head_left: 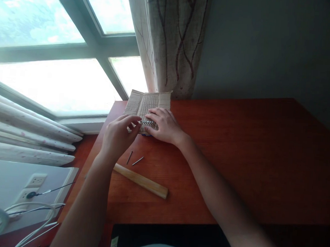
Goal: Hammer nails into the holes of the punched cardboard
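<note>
An unfolded cardboard piece (149, 100) with rows of small holes or marks in its middle panel lies at the far left of the table. At its near edge runs a short row of small dark, slanted pieces (148, 123), too small to name. My left hand (121, 134) is at the left end of that row, thumb and forefinger pinched together; what is between them is hidden. My right hand (166, 126) rests on the cardboard's right side, fingers stretched out and thumb apart. Nearer me lie two thin metal nails (137, 161) and a flat wooden stick (143, 181).
The reddish wooden table (235, 154) stretches to the right. A window (52, 83) with curtains (175, 38) stands behind and to the left. Wall sockets (35, 180) and white cables (33, 223) are at the lower left, beside the table edge.
</note>
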Action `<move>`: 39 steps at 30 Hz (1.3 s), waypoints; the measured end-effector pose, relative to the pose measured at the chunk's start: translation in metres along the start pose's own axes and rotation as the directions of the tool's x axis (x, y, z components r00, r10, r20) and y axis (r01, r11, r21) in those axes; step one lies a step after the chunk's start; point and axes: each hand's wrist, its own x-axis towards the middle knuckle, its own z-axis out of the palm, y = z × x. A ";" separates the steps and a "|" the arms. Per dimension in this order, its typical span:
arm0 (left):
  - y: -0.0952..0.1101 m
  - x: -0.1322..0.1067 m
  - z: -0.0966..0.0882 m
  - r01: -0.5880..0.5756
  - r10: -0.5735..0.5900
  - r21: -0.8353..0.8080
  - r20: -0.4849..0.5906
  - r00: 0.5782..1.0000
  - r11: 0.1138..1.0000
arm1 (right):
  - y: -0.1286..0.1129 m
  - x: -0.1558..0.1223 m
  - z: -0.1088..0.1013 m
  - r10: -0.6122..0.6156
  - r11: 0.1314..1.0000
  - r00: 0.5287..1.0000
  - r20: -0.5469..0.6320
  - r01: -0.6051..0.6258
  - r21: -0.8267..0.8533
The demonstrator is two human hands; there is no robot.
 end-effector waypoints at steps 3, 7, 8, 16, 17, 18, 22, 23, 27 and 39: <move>-0.002 0.003 0.003 -0.024 0.024 0.017 -0.010 1.000 1.000 | 0.000 0.000 0.000 -0.002 1.000 1.000 -0.001 0.002 0.000; -0.001 0.006 0.006 -0.039 0.042 0.056 -0.058 0.997 0.998 | -0.001 0.000 0.000 0.004 1.000 1.000 -0.015 -0.004 0.003; 0.000 0.006 0.006 -0.037 0.042 0.053 -0.081 0.996 0.998 | -0.001 0.000 -0.001 0.005 1.000 1.000 -0.018 -0.005 0.006; 0.011 0.012 -0.005 0.007 -0.011 -0.022 -0.177 0.984 1.000 | -0.002 -0.001 -0.001 0.013 1.000 1.000 0.001 -0.013 -0.019; 0.013 0.013 -0.010 0.029 -0.037 -0.041 -0.215 0.976 0.999 | -0.002 -0.001 -0.001 0.012 1.000 1.000 0.000 -0.012 -0.019; 0.015 0.012 -0.016 0.054 -0.068 -0.059 -0.265 0.962 0.997 | -0.002 -0.001 -0.001 0.011 1.000 1.000 0.000 -0.011 -0.018; 0.017 0.003 -0.040 0.162 -0.213 -0.161 -0.381 0.900 0.974 | -0.002 -0.001 -0.001 0.013 1.000 1.000 0.002 -0.013 -0.014; 0.016 -0.002 -0.044 0.192 -0.252 -0.192 -0.366 0.896 0.962 | -0.002 -0.001 -0.001 0.013 1.000 1.000 0.002 -0.013 -0.013; 0.000 -0.036 -0.042 0.343 -0.397 -0.240 -0.229 0.889 0.908 | -0.001 -0.001 -0.001 0.007 1.000 1.000 0.005 -0.007 -0.014; -0.036 -0.091 0.009 0.368 -0.367 0.025 0.151 0.918 0.930 | -0.001 0.000 -0.002 -0.004 1.000 1.000 0.009 0.004 -0.015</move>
